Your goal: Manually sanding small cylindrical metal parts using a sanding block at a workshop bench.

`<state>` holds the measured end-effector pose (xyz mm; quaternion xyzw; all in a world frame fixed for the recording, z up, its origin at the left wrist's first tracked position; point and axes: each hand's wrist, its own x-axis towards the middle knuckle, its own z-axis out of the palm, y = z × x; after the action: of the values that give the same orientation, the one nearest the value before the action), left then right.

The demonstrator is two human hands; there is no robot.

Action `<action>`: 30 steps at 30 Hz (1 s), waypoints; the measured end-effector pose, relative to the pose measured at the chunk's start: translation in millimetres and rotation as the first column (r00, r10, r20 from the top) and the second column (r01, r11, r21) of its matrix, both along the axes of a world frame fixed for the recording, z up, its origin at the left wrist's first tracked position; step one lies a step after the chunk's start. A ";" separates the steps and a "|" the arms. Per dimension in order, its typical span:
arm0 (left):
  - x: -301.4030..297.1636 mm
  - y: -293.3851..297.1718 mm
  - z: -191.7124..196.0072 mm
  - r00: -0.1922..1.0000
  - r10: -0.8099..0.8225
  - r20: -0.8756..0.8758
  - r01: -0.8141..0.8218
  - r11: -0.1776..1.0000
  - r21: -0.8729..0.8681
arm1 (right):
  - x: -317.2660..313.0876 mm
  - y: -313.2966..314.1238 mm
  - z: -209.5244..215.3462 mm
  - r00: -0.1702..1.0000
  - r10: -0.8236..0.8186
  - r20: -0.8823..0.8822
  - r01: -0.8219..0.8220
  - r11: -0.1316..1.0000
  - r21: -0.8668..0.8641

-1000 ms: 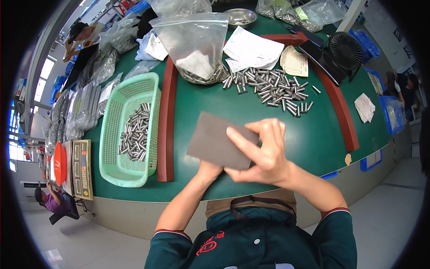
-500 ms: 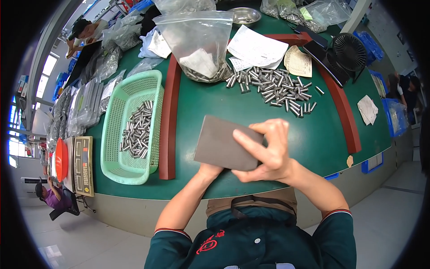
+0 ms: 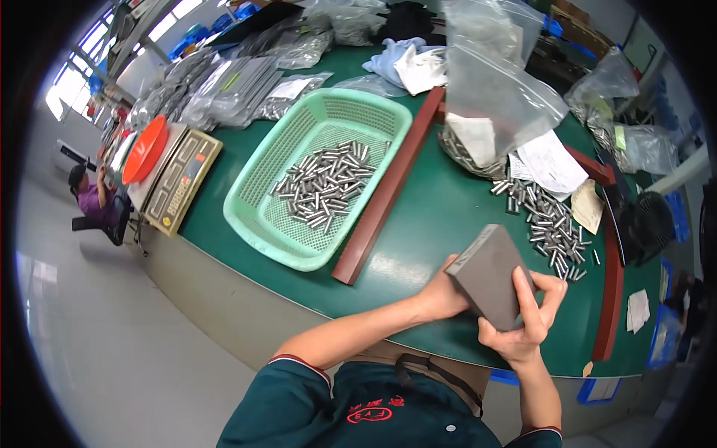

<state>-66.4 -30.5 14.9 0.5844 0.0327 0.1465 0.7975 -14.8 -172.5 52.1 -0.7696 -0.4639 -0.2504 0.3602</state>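
A flat grey-brown rectangular block (image 3: 489, 280) is held tilted above the front of the green table, one thick, rough edge showing. My left hand (image 3: 442, 293) grips it from the left and behind, its fingers largely hidden by the block. My right hand (image 3: 526, 325) holds the lower right of the block, with a finger laid along its broad face and the others bent around its side. Just beyond the hands lies a heap of short metal pins (image 3: 553, 228). To the left, a light green plastic basket (image 3: 243, 213) contains more such pins (image 3: 325, 183).
Dark red bars (image 3: 373, 224) frame the work area on the green table (image 3: 299, 295). Behind the pins are a clear zip bag (image 3: 504, 104) and papers (image 3: 553, 164). A scale (image 3: 179, 183) with an orange pan (image 3: 146, 149) is at left, a black fan (image 3: 650, 216) at right.
The view has swung left, so the table appears turned and shifted right. The block has been tilted, bringing its thick edge into sight. Both hands keep hold of it.
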 end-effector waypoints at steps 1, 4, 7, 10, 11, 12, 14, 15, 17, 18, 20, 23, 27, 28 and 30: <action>-0.9 0.1 2.2 1.000 -0.009 0.012 0.010 0.998 -0.067 | 5.6 -3.6 -4.2 0.998 -0.043 -0.034 0.043 0.999 0.007; 8.1 14.3 0.6 0.960 -0.118 0.256 0.031 0.947 0.319 | 31.5 -9.0 -13.7 0.940 -0.259 -0.221 0.276 0.960 0.049; 5.2 7.8 -3.8 0.992 0.000 0.129 -0.027 0.979 0.202 | 7.2 -2.5 -1.1 0.996 -0.001 -0.090 0.005 0.999 0.038; 7.3 12.6 3.6 0.957 -0.085 0.278 -0.009 0.947 0.320 | 31.5 -3.2 -14.9 0.917 -0.319 -0.239 0.328 0.945 -0.003; 5.3 12.3 -0.4 0.963 -0.056 0.265 -0.038 0.941 0.336 | 29.5 -6.9 -16.2 0.908 -0.315 -0.275 0.332 0.943 0.016; 6.0 12.3 -2.5 0.966 -0.020 0.258 -0.075 0.932 0.354 | 20.2 -4.8 -9.3 0.971 -0.159 -0.180 0.172 0.983 0.057; 1.8 6.1 2.0 0.983 0.053 0.176 -0.087 0.977 0.193 | -1.6 3.8 -1.6 0.998 0.003 -0.062 -0.005 0.999 -0.038; -0.7 4.3 9.2 0.982 0.088 0.167 -0.101 0.992 0.076 | 1.8 2.4 -5.0 0.995 -0.014 -0.098 0.014 1.000 -0.004; 7.9 12.2 -1.9 0.956 0.023 0.293 -0.111 0.951 0.290 | 15.2 0.6 -9.9 0.979 -0.108 -0.175 0.112 0.994 0.014; 8.7 18.1 0.7 0.955 0.001 0.296 -0.104 0.937 0.332 | 19.4 1.6 -10.9 0.969 -0.165 -0.185 0.170 0.985 0.010; 9.4 14.5 -0.5 0.960 0.045 0.278 -0.114 0.965 0.236 | 15.5 4.3 -5.6 0.971 -0.101 -0.218 0.110 0.993 0.030; 11.9 15.5 -10.5 0.982 -0.037 0.185 0.027 0.998 0.058 | 7.4 8.4 -7.5 0.977 -0.023 -0.211 0.041 0.996 0.081; 8.2 20.6 1.4 0.905 -0.362 0.223 0.421 0.836 -0.352 | 38.8 1.1 -16.7 0.898 -0.273 -0.345 0.302 0.953 0.033; 5.9 25.7 2.6 0.882 -0.428 0.197 0.471 0.821 -0.324 | 45.1 -8.5 -19.0 0.871 -0.276 -0.406 0.325 0.944 0.056; 5.0 30.6 5.0 0.923 -0.326 0.203 0.360 0.919 -0.159 | 52.9 -21.7 -21.3 0.911 -0.270 -0.312 0.318 0.941 0.112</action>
<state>-61.5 0.1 19.9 0.4860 -0.1258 0.0502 0.8634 38.1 -194.3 30.7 -0.8278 -0.2622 -0.2219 0.4436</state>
